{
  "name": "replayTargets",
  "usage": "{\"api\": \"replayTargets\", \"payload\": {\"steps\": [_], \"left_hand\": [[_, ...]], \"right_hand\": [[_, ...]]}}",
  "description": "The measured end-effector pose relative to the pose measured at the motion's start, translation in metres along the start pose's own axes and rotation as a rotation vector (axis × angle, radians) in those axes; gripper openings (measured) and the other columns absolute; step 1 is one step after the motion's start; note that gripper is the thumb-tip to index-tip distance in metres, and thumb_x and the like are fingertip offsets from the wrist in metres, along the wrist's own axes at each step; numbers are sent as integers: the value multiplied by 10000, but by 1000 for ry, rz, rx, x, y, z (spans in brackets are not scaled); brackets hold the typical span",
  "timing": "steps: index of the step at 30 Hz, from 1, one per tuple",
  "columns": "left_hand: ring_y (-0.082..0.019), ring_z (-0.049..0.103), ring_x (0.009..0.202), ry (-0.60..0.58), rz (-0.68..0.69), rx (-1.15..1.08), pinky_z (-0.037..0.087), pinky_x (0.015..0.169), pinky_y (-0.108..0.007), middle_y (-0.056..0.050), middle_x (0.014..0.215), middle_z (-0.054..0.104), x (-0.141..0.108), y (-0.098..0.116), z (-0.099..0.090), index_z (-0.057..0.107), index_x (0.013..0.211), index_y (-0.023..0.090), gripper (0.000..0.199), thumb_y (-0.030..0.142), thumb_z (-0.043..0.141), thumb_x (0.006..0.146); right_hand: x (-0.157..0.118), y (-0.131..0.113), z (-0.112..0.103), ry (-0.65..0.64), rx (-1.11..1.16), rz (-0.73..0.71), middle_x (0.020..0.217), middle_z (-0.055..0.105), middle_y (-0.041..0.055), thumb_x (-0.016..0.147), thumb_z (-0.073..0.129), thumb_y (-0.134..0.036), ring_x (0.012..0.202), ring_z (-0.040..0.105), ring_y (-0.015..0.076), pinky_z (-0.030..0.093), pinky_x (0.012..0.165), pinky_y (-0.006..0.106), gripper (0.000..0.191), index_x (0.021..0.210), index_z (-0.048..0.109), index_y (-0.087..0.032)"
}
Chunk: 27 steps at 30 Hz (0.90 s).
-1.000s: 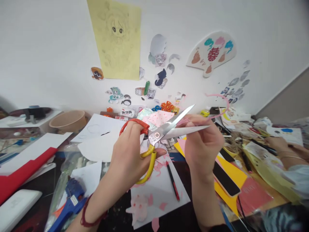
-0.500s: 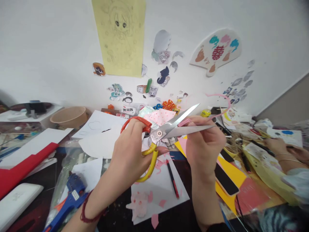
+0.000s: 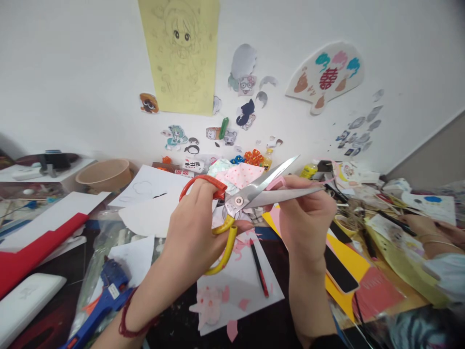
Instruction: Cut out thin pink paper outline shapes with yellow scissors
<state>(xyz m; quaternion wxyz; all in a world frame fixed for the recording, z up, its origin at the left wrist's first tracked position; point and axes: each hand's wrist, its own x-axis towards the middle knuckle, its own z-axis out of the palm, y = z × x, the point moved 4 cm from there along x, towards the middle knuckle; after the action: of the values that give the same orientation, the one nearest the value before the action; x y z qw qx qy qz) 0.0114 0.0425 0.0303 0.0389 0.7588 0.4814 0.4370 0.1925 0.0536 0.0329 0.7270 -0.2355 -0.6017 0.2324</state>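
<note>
Scissors with one red and one yellow handle are gripped in my left hand, their blades spread and pointing right. My right hand pinches a small pink piece, which looks like paper or felt, between the blades. The lower blade passes in front of my right fingers. Below my hands, a white sheet carries a black-and-red pen, a pale pink cut-out shape and pink scraps.
A blue glue gun and a white box-like item lie at left. A black phone-like slab rests on yellow sheets at right. Another person's hand works at far right. A tan basin stands behind left.
The thin pink strip that arched up beyond my right hand has dropped mostly out of sight. My hands and the spread scissors have barely shifted.
</note>
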Motion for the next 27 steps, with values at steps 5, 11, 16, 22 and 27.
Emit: {"api": "replayTargets", "payload": {"steps": [5, 11, 16, 22, 27], "left_hand": [[-147, 400, 654, -40, 12, -78, 366, 619, -296, 26, 820, 455, -1, 0, -3, 443, 949, 229, 373, 459, 711, 828], [-149, 424, 670, -20, 8, -53, 380, 627, -295, 26, 832, 453, -1, -2, -4, 452, 968, 229, 394, 429, 752, 808], [-147, 431, 651, 14, 15, 6, 384, 621, -300, 22, 828, 475, -1, -2, -6, 465, 955, 223, 408, 468, 756, 807], [-153, 458, 664, 26, 41, 33, 396, 620, -301, 12, 843, 506, -1, -3, -6, 478, 982, 223, 405, 493, 734, 824], [-144, 430, 638, 9, 25, 12, 381, 607, -294, 22, 818, 486, -1, -2, -6, 481, 944, 226, 407, 493, 756, 809]], "right_hand": [[1, -1, -4, 28, -61, -3, 787, 709, -13, 831, 762, -194, 578, 617, 115, 534, 503, 280, 69, 863, 764, -255], [6, -11, -4, 42, -140, -157, 854, 750, 0, 809, 750, -105, 898, 703, 184, 591, 828, 366, 189, 877, 784, -278], [7, -15, -1, 34, -143, -196, 902, 755, 11, 825, 711, -68, 923, 707, 186, 609, 733, 335, 236, 881, 784, -285], [9, -13, -4, -12, -153, -187, 842, 768, 7, 807, 728, -97, 911, 719, 214, 627, 755, 379, 216, 863, 794, -296], [10, -11, -4, -35, -120, -189, 836, 764, -5, 813, 720, -95, 888, 710, 202, 623, 809, 397, 225, 862, 787, -304]]}}
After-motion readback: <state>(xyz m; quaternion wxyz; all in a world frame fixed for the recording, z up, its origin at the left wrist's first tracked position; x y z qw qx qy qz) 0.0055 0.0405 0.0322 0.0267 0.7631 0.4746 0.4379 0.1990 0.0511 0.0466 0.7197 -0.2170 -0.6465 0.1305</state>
